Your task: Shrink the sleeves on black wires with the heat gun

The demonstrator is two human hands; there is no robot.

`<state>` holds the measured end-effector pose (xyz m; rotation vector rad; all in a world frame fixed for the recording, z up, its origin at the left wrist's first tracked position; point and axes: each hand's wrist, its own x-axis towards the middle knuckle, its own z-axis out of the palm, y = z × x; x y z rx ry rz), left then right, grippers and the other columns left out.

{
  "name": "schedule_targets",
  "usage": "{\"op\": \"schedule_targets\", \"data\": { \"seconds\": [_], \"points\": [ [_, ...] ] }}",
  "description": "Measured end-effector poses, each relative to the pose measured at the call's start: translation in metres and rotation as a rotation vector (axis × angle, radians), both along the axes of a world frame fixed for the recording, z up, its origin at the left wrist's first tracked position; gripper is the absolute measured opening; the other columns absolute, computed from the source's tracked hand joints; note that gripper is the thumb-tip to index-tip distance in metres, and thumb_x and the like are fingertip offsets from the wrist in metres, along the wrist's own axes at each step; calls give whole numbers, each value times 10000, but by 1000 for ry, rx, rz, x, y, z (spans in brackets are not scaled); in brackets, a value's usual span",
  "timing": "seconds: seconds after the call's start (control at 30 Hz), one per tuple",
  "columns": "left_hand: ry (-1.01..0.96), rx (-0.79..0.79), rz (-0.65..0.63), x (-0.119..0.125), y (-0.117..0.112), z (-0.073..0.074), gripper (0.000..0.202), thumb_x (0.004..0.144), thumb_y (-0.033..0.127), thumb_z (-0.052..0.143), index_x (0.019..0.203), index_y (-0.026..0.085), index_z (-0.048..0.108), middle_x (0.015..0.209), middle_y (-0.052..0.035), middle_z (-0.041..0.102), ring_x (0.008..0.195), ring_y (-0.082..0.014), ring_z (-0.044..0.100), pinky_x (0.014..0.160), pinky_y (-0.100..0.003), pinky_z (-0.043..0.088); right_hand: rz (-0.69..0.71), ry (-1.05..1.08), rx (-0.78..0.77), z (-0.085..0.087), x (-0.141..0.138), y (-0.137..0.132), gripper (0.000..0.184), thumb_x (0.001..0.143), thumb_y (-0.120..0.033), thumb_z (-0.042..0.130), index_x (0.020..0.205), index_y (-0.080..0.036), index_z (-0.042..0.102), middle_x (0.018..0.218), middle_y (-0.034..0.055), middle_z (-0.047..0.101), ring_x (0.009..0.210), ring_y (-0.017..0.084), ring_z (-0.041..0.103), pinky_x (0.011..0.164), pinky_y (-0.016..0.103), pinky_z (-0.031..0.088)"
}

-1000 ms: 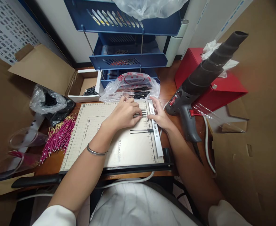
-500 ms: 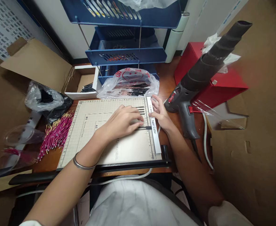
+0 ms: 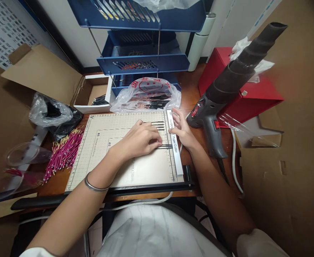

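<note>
A cream paper cutter point(image 3: 146, 171) with printed grid lines lies flat on the desk in front of me. My left hand point(image 3: 143, 138) rests over its right half, fingers curled and fingertips closed on thin black wires point(image 3: 166, 146). The ends of these wires point right, toward the white "Paper Cutter" strip point(image 3: 176, 153). Several more black wires point(image 3: 158, 125) lie on the board just beyond that hand, partly hidden by it. At the strip's upper part, my right hand point(image 3: 182, 129) has its thumb against the strip and its other fingers apart.
Right of the cutter stands a heat gun point(image 3: 213, 117) before a red box point(image 3: 258, 92). Magenta wires point(image 3: 64, 150) are piled at left near clear cups point(image 3: 25, 153). Behind are a plastic bag point(image 3: 148, 94) of black wires, an open carton point(image 3: 92, 91) and blue trays point(image 3: 143, 64).
My left hand has shifted very slightly left along the board, with its fingers still at the wires. My right hand stays by the strip.
</note>
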<state>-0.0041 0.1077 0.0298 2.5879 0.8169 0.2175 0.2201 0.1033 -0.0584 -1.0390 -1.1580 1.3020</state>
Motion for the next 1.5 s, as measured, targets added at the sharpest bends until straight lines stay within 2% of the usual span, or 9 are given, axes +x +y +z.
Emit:
{"op": "schedule_targets", "data": {
  "seconds": [0.2,0.43,0.5,0.6,0.77,1.13,1.5],
  "points": [
    [-1,36,-14,1,-1,-3,141,1011,257,718,926,204,818,969,-18,822,908,-216,606,886,-410,302,16,-17,21,-1,0,0,926,626,-284,777,1470,-358,406,1706,64,486,1659,341,375,1416,617,193],
    [29,237,-26,-2,6,-4,192,1021,264,686,903,198,823,921,-33,819,873,-229,575,822,-419,280,21,-31,24,0,1,0,966,629,-314,796,1505,-331,388,1710,104,468,1650,359,378,1406,614,208],
    [40,271,-10,-4,10,-3,204,1023,265,672,913,191,827,926,-40,822,870,-234,572,818,-422,282,31,-33,25,-1,1,0,970,639,-311,797,1518,-341,388,1718,91,459,1652,351,374,1407,608,209],
    [57,274,-9,-6,12,0,214,1018,258,657,908,191,828,927,-43,824,865,-238,571,813,-426,283,45,-37,31,-1,1,-1,978,642,-292,801,1522,-359,380,1730,72,450,1657,341,370,1408,610,205],
    [43,253,-2,-5,13,3,218,1009,259,642,903,191,820,917,-46,813,860,-235,573,805,-424,274,44,-18,30,1,0,-1,1014,628,-292,816,1525,-329,346,1752,114,411,1666,350,354,1406,600,213],
    [-22,298,5,-5,18,-10,236,1035,276,610,941,202,813,957,-59,815,912,-253,560,821,-429,296,29,-48,45,0,-4,-4,1002,643,-296,800,1532,-318,339,1755,121,395,1659,340,360,1403,587,236],
    [-2,341,25,-7,23,-11,248,1049,300,611,953,198,815,976,-78,819,930,-261,565,845,-433,328,-1,-112,80,-6,-6,-4,991,673,-309,788,1564,-354,355,1768,70,382,1677,339,315,1400,609,241]
  ]
}}
